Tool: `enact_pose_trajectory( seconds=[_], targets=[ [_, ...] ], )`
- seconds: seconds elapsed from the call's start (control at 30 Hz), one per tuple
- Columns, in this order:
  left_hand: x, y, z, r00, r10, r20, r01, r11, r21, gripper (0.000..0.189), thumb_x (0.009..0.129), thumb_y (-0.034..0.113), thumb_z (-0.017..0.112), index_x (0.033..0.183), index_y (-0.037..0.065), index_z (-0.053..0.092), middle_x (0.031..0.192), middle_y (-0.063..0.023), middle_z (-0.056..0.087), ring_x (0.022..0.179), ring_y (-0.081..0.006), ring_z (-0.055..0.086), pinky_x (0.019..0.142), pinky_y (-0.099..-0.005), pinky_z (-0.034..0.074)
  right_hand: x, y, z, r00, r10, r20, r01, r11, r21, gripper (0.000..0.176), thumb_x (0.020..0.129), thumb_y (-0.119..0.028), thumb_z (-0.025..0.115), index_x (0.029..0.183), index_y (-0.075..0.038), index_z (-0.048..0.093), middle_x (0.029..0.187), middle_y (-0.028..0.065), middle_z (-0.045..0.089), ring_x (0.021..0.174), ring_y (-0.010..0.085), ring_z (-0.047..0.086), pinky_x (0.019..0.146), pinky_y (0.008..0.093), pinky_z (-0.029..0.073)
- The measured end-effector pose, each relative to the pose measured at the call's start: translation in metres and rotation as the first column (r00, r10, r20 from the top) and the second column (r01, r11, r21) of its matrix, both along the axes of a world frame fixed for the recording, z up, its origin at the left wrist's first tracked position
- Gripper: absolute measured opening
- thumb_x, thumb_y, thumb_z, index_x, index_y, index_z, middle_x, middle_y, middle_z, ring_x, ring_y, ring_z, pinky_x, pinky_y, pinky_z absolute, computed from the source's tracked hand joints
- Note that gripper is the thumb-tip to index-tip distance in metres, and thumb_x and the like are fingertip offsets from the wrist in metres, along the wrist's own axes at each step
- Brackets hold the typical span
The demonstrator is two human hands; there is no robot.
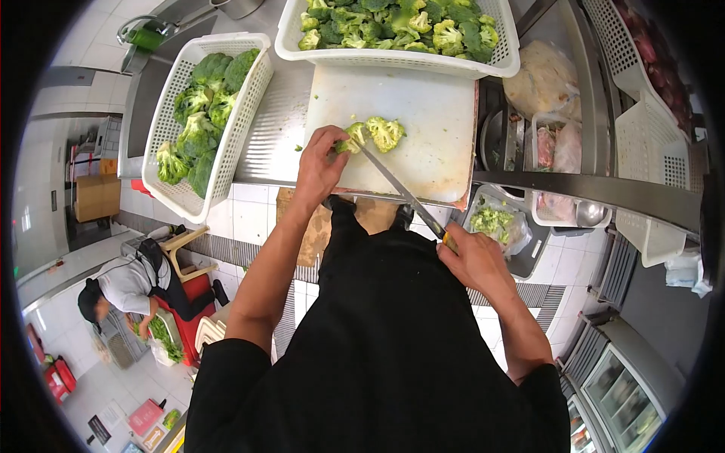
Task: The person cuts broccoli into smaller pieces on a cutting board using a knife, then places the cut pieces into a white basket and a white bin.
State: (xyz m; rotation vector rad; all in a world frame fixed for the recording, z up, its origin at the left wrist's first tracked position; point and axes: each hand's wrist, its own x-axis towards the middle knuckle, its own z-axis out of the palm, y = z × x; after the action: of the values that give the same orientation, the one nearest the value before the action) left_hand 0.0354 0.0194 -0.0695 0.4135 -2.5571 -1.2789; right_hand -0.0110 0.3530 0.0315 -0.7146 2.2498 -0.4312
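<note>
On the white cutting board (430, 98), my left hand (321, 162) holds a broccoli piece (349, 140) near the board's front left. My right hand (474, 258) grips the handle of a long knife (400, 187), whose blade slants up and left so that its tip end is at the broccoli pieces. Just right of the held piece lies a cut broccoli floret (386, 134) with its pale inside facing up. Small green crumbs are scattered around them. My left fingertips partly hide the held piece.
Left of the board stands a white basket (260, 72) of whole broccoli heads (198, 134). A larger white basket (377, 59) of cut florets (423, 26) sits behind the board. A metal rail (581, 189) and food trays are at the right. Another person (128, 279) handles greens at the lower left.
</note>
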Motion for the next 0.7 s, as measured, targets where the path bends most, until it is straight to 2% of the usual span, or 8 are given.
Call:
enact_pose_trajectory(
  seconds=[0.07, 0.13, 0.27, 0.37, 0.47, 0.53, 0.7],
  targets=[
    [-0.002, -0.001, 0.002, 1.0, 0.01, 0.006, -0.01, 1.0, -0.017, 0.032, 0.086, -0.002, 0.07, 0.118, 0.003, 0.065, 0.125, -0.0112, 0.063, 0.108, -0.0264, 0.067, 0.09, -0.0361, 0.057, -0.001, -0.001, 0.003, 1.0, 0.005, -0.01, -0.005, 1.0, -0.005, 0.027, 0.097, -0.03, 0.063, 0.105, -0.005, 0.057, 0.079, 0.0237, 0.069, 0.083, 0.0466, 0.069, 0.078, 0.0561, 0.052],
    [-0.005, -0.004, 0.003, 0.998, 0.008, 0.062, -0.012, 0.998, 0.057, 0.033, 0.086, -0.002, 0.07, 0.119, 0.003, 0.067, 0.123, -0.0107, 0.064, 0.107, -0.0248, 0.067, 0.09, -0.0348, 0.056, -0.002, 0.0, 0.005, 0.998, 0.008, -0.06, -0.01, 0.999, -0.033, 0.026, 0.097, -0.029, 0.063, 0.105, -0.005, 0.057, 0.078, 0.0231, 0.069, 0.082, 0.0457, 0.069, 0.078, 0.0561, 0.052],
    [-0.007, -0.009, 0.004, 0.997, -0.006, 0.072, 0.001, 0.998, 0.069, 0.033, 0.087, -0.001, 0.07, 0.12, 0.003, 0.068, 0.122, -0.0106, 0.065, 0.107, -0.0238, 0.067, 0.091, -0.0338, 0.056, -0.005, -0.001, 0.009, 0.999, 0.02, -0.049, -0.02, 1.0, -0.001, 0.026, 0.097, -0.029, 0.063, 0.105, -0.006, 0.057, 0.079, 0.0228, 0.069, 0.083, 0.0453, 0.069, 0.079, 0.0558, 0.053],
    [-0.006, -0.009, 0.003, 0.999, 0.008, 0.047, -0.014, 0.994, 0.112, 0.033, 0.086, 0.001, 0.069, 0.118, 0.003, 0.068, 0.12, -0.012, 0.067, 0.102, -0.0281, 0.067, 0.088, -0.0365, 0.055, -0.005, -0.001, 0.008, 0.997, 0.037, -0.07, -0.038, 0.999, -0.007, 0.026, 0.097, -0.029, 0.063, 0.105, -0.006, 0.058, 0.079, 0.0225, 0.069, 0.083, 0.0452, 0.069, 0.079, 0.0558, 0.053],
    [-0.008, -0.01, 0.0, 1.0, -0.002, 0.03, -0.002, 0.988, 0.152, 0.032, 0.086, 0.002, 0.069, 0.119, 0.003, 0.069, 0.12, -0.0119, 0.067, 0.102, -0.0271, 0.068, 0.089, -0.0362, 0.055, -0.006, -0.004, 0.011, 0.998, 0.034, -0.057, -0.033, 0.999, 0.016, 0.025, 0.097, -0.029, 0.062, 0.105, -0.006, 0.057, 0.079, 0.0227, 0.069, 0.083, 0.045, 0.069, 0.079, 0.056, 0.052],
    [-0.01, -0.008, 0.001, 0.997, -0.018, 0.069, 0.008, 0.99, 0.138, 0.031, 0.089, 0.001, 0.069, 0.12, 0.001, 0.07, 0.123, -0.0105, 0.065, 0.106, -0.0212, 0.068, 0.092, -0.0324, 0.057, -0.007, -0.005, 0.01, 0.998, 0.034, -0.062, -0.033, 0.999, 0.015, 0.024, 0.097, -0.028, 0.061, 0.104, -0.005, 0.057, 0.08, 0.0231, 0.068, 0.084, 0.045, 0.069, 0.079, 0.0563, 0.052],
    [-0.01, -0.007, -0.003, 0.998, 0.016, 0.059, -0.025, 0.987, 0.158, 0.03, 0.089, -0.001, 0.07, 0.119, 0.0, 0.07, 0.123, -0.0103, 0.065, 0.105, -0.0207, 0.069, 0.093, -0.0322, 0.057, -0.013, -0.005, 0.008, 0.996, 0.069, -0.059, -0.07, 0.997, -0.016, 0.024, 0.097, -0.027, 0.061, 0.103, -0.004, 0.056, 0.082, 0.0235, 0.069, 0.084, 0.0452, 0.069, 0.078, 0.0557, 0.052]
  ],
)
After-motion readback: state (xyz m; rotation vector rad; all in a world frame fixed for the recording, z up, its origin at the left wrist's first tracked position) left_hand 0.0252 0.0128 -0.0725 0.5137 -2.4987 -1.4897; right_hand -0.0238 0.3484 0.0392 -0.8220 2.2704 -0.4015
